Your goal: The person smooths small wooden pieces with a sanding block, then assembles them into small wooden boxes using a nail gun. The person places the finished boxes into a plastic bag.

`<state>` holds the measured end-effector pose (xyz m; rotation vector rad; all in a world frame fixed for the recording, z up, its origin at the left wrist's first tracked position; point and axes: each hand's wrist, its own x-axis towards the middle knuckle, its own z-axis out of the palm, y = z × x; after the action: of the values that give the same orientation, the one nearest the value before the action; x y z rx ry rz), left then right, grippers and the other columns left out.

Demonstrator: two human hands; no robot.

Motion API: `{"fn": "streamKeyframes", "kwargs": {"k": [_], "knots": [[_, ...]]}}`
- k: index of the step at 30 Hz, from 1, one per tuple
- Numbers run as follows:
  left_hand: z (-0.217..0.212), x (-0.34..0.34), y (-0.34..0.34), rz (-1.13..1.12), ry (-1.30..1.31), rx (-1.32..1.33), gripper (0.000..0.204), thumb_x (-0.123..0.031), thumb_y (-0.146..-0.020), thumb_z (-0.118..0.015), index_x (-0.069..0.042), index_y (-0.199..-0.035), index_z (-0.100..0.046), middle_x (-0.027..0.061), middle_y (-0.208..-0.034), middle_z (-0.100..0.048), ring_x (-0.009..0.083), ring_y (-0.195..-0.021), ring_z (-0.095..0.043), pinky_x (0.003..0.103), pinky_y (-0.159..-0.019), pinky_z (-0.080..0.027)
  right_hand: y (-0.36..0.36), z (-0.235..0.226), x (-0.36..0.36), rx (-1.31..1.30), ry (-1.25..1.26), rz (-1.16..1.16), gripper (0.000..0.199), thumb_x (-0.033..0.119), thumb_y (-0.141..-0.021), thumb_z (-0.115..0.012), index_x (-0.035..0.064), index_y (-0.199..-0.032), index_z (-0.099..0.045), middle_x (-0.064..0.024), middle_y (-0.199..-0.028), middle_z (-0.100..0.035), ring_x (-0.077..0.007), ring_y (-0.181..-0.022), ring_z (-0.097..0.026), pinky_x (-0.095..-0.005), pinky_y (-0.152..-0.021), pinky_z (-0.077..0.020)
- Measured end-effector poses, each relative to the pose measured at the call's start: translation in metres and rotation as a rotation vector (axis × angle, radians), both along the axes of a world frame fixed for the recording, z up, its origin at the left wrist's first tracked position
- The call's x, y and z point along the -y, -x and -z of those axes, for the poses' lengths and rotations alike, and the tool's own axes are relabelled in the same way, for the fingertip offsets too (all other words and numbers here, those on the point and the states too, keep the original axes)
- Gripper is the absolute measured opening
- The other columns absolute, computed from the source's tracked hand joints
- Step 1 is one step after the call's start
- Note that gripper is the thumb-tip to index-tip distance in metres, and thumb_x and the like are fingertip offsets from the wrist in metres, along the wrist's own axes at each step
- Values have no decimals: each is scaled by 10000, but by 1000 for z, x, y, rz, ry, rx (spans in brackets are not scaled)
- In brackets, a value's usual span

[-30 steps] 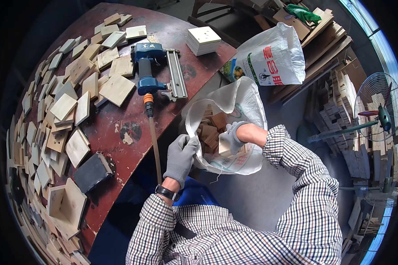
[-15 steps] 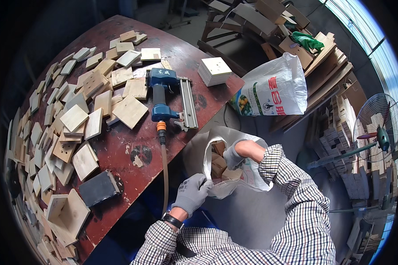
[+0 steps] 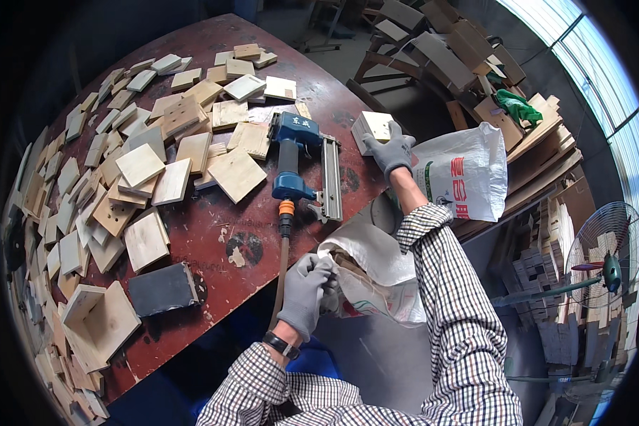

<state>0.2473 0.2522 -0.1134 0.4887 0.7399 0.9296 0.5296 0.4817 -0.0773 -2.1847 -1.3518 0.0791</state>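
Observation:
My left hand (image 3: 307, 295), in a grey glove, is closed on the rim of a white woven sack (image 3: 383, 248). The sack hangs beside the table edge, and its mouth has partly folded over; some wood shows inside. My right hand (image 3: 393, 148), gloved too, reaches over the sack to the table's right corner. Its fingers and thumb grip a stack of square wooden pieces (image 3: 370, 130), whose right side they hide. To the left of that stack lies a blue and black nail gun (image 3: 293, 156) with an orange hose fitting.
Many loose wooden pieces (image 3: 139, 165) cover the left of the red table (image 3: 213, 284). A dark block (image 3: 162, 290) and an L-shaped wooden piece (image 3: 101, 325) lie nearer me. Another printed white sack (image 3: 468, 170) stands beyond the corner. At right are a fan (image 3: 609, 270) and stacked wood (image 3: 547, 241).
My right hand has come out of the sack and moved up and away to the wooden stack. The sack's mouth has sagged narrower. My left hand still holds its rim.

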Motion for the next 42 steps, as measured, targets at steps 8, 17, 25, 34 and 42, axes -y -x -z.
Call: {"fn": "streamKeyframes", "kwargs": {"k": [8, 17, 25, 34, 42], "knots": [[47, 14, 14, -24, 391, -39, 167, -203, -1079, -638, -40, -1049, -651, 39, -798, -662, 122, -646, -635, 246, -567, -513, -34, -24, 25, -1318, -260, -442, 646, 428, -990, -626, 22, -1486, -551, -192, -1257, -703, -322, -1043, -739, -444, -835, -631], [39, -4, 9, 15, 370, -57, 202, -230, -1092, -601, -33, -1076, -646, 88, -842, -676, 178, -643, -664, 275, -505, -546, 17, -69, 137, -1166, -285, -854, 1092, 520, -766, -906, 5, -1607, -437, -153, -1508, -566, -260, -1397, -541, -409, -1198, -403], [47, 4, 11, 8, 400, -95, 206, -249, -1066, -642, -44, -1074, -653, 69, -866, -669, 167, -631, -648, 283, -499, -549, 50, -88, 170, -917, -298, -926, 1305, 672, -601, -963, -65, -1560, -473, -168, -1547, -551, -276, -1466, -503, -416, -1243, -328], [59, 6, 12, -54, 432, 20, 113, -134, -1023, -624, -66, -1113, -638, 75, -917, -663, 191, -753, -672, 311, -547, -564, 41, -87, 171, -751, -294, -977, 1256, 592, -599, -964, -63, -1554, -478, -145, -1519, -528, -269, -1450, -498, -403, -1239, -323], [42, 1, -4, -170, 291, 463, 68, -145, -1038, -647, -104, -1092, -655, 68, -942, -661, 232, -826, -653, 373, -750, -539, 44, -109, 182, -450, -286, -851, 1176, 239, -564, -906, 33, -1616, -423, -116, -1471, -513, -259, -1437, -495, -385, -1233, -353]]}}
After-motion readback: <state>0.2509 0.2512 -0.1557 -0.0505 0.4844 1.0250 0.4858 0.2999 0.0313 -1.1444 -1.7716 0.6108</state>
